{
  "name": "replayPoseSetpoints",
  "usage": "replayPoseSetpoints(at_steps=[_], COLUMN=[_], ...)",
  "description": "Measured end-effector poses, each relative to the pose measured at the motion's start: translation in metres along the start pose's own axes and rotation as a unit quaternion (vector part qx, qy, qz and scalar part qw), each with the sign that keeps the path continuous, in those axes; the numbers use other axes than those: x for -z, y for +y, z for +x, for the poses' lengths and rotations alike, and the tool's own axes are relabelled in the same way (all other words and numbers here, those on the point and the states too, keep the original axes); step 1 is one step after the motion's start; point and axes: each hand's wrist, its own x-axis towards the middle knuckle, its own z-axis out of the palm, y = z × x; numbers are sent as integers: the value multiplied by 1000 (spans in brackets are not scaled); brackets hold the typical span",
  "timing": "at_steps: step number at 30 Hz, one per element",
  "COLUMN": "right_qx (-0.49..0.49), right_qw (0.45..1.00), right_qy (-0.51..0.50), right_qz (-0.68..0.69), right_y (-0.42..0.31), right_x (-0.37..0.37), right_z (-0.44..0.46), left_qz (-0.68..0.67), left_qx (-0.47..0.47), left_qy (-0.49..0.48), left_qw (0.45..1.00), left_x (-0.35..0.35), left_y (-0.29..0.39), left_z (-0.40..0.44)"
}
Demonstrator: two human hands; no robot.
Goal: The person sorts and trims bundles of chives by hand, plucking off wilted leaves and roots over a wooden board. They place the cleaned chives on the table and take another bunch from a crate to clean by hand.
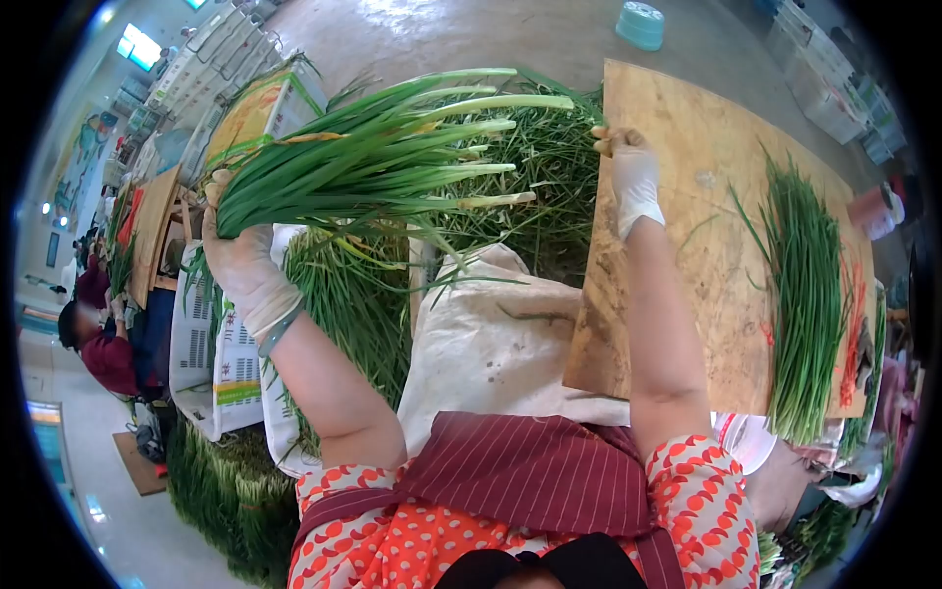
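My left hand (245, 263), in a white glove, is closed around a loose bunch of garlic chives (353, 162). The leaves are bent over by the hand, and the pale stem ends fan out to the right in the air. My right hand (633, 175), gloved too, is raised over the left edge of a wooden board (716, 245). Its fingers are curled into a pinch; what they hold, if anything, is too small to make out. A bundle of chives (805, 294) lies on the board's right side. Beyond the held bunch is a heap of loose green leaves (545, 172).
White crates (235, 363) and more chives (348, 314) are at the left. Red ties (852, 339) lie at the board's right edge. A pale cloth (491, 344) covers my lap. A turquoise stool (640, 25) stands on the floor. Another person (108, 353) works at far left.
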Motion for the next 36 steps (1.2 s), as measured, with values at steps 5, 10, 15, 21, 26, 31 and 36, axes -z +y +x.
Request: replayPoseSetpoints(at_steps=[5,10,15,21,26,31,36], right_qx=[150,-25,-58,-120,2,-198,-212], right_qw=[918,900,942,974,998,909,920], right_qy=[-279,-422,-320,-113,-53,-321,-255], right_qz=[-240,109,77,155,-32,180,209], right_y=[-42,-36,-40,-43,-3,1,1], right_x=[-32,-83,-74,-54,-21,-59,-96], right_z=[-30,-46,-56,-33,-26,-72,-64], left_qz=[170,-4,76,-6,202,190,-45], left_qx=[-211,50,-59,64,-163,-183,-53], left_qy=[77,-46,30,-37,-9,89,91], left_qw=[959,998,995,997,966,960,993], left_x=[-18,-9,-17,-5,2,-20,-12], left_y=[-35,-9,-29,-19,-30,-52,-45], left_z=[-8,-2,-14,-6,-1,-7,2])
